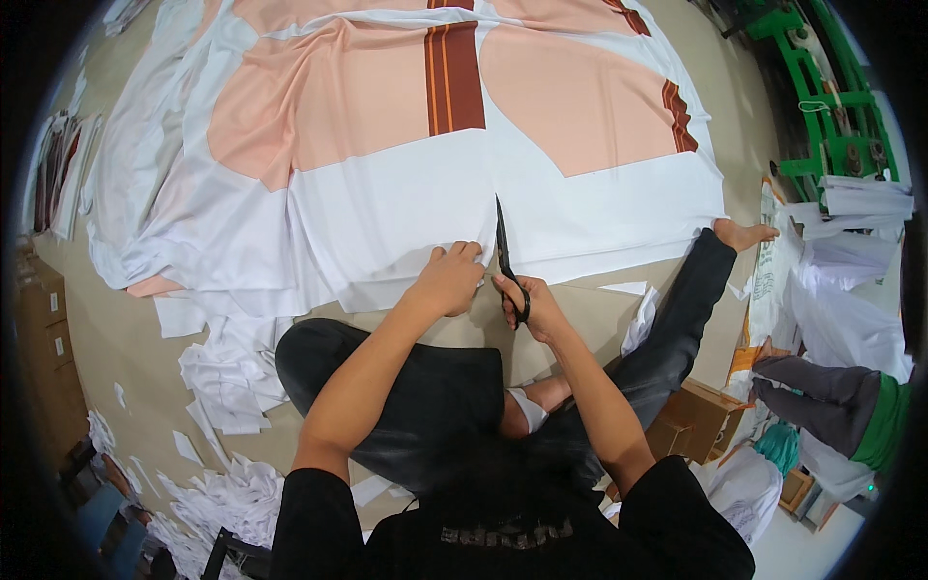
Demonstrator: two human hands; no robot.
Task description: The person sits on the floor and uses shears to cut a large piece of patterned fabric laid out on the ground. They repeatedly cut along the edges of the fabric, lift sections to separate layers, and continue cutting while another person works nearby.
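Note:
A large sheet of white fabric, printed with peach panels and brown striped bands, lies spread on the floor before my legs. My right hand is closed round the handles of a pair of black scissors. Their blades point away from me along a slit that runs up the white part from the near edge. Just left of the slit, my left hand grips the near edge of the fabric with bent fingers. Its thumb is partly hidden.
White fabric scraps are strewn at the left, with a bigger heap lower down. A cardboard box stands by my right leg. Green machine frames rise at the far right. Another person's legs are at the right.

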